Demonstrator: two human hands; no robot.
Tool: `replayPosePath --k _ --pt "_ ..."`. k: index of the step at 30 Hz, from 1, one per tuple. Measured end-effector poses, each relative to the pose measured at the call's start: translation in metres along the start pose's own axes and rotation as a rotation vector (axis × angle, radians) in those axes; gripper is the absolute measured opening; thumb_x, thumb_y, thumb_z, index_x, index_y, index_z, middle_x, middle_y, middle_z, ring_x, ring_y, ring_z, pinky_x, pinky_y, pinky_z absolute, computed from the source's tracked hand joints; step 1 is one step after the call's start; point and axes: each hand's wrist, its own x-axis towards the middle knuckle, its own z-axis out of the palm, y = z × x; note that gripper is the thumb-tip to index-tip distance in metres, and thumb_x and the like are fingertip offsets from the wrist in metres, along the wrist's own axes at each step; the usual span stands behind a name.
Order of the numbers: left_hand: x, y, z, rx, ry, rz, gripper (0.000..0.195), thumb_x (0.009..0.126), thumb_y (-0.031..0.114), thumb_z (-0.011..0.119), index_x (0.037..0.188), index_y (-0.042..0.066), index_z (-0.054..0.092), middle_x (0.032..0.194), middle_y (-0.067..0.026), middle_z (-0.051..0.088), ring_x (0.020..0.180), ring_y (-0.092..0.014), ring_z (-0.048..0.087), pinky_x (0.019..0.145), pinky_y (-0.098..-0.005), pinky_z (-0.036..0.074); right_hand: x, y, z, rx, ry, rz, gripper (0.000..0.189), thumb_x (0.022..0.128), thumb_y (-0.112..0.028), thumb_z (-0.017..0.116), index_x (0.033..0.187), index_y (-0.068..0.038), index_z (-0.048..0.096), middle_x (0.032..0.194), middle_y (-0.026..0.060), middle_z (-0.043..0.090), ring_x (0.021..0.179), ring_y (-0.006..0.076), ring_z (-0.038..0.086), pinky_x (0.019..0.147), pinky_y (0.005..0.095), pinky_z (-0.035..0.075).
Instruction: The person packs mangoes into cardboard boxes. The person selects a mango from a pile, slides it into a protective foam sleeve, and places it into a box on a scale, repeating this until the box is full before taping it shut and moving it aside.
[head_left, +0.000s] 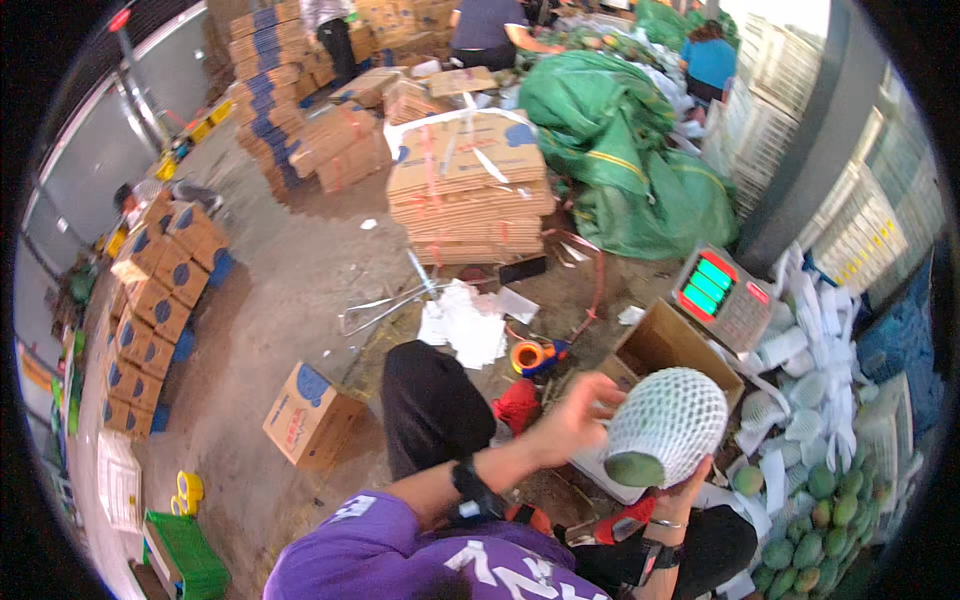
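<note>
A green mango sits in a white foam net sleeve, its bare end sticking out toward me. My right hand holds it from below and the right side, with some fingers hidden behind the fruit. Beside the sleeve's left edge, my left hand has its fingers bent and apart, gripping nothing I can see; contact with the net is unclear. Just beyond the fruit stands an open cardboard box. A digital scale display with lit green panels adjoins that box.
Loose green mangoes and white foam nets lie to my right. Orange tape and white papers are on the floor ahead. Flattened cartons stand farther off. A closed carton sits left. Other people work beyond.
</note>
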Motion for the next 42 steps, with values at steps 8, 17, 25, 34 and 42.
replayPosePath --k 8,17,25,34,42 --pt "0.071 -0.018 -0.021 -0.551 0.255 -0.467 0.07 0.072 0.048 0.061 0.125 0.007 0.041 0.123 -0.0077 0.047 0.111 -0.024 0.047 0.095 -0.0386 0.037 0.029 -0.066 0.056 -1.061 -0.533 -0.268 0.076 0.081 -0.043 0.053 0.133 0.003 0.022 0.129 0.019 0.037 0.121 0.0245 0.033 0.1 0.0319 0.026" --pt "0.14 0.002 -0.074 -0.346 -0.004 -0.003 0.07 0.072 0.049 0.061 0.12 0.001 0.044 0.115 -0.0119 0.052 0.103 -0.023 0.053 0.084 -0.0366 0.046 0.214 -0.028 0.028 -2.375 -0.866 -0.089 0.026 0.077 -0.022 0.051 0.092 -0.003 0.062 0.092 0.0163 0.062 0.083 0.0318 0.059 0.074 0.0369 0.047" --pt "0.205 -0.037 -0.056 -0.164 -0.301 -0.371 0.075 0.065 0.026 0.071 0.127 0.005 0.035 0.118 -0.0109 0.049 0.105 -0.021 0.05 0.091 -0.0327 0.039 0.25 0.05 -0.059 -1.989 -0.741 -0.292 0.026 0.073 -0.024 0.058 0.089 -0.005 0.065 0.097 0.0137 0.061 0.087 0.0294 0.059 0.073 0.0389 0.047" --pt "0.205 -0.079 -0.028 1.592 -0.647 -0.167 0.083 0.054 0.012 0.072 0.124 0.012 0.029 0.116 -0.0248 0.038 0.103 -0.041 0.046 0.089 -0.041 0.04 0.232 0.017 -0.066 -2.517 -0.823 1.048 0.047 0.071 -0.038 0.064 0.105 -0.006 0.059 0.109 0.0122 0.058 0.092 0.0268 0.057 0.082 0.0345 0.043" --pt "0.232 -0.112 -0.007 1.87 -0.897 -0.024 0.096 0.056 0.052 0.073 0.121 -0.006 0.033 0.11 -0.0281 0.048 0.102 -0.039 0.048 0.087 -0.0379 0.041 0.221 0.004 -0.062 -2.449 -0.73 0.77 0.025 0.067 -0.021 0.063 0.088 -0.007 0.064 0.094 0.0151 0.061 0.082 0.0295 0.058 0.073 0.0368 0.046"
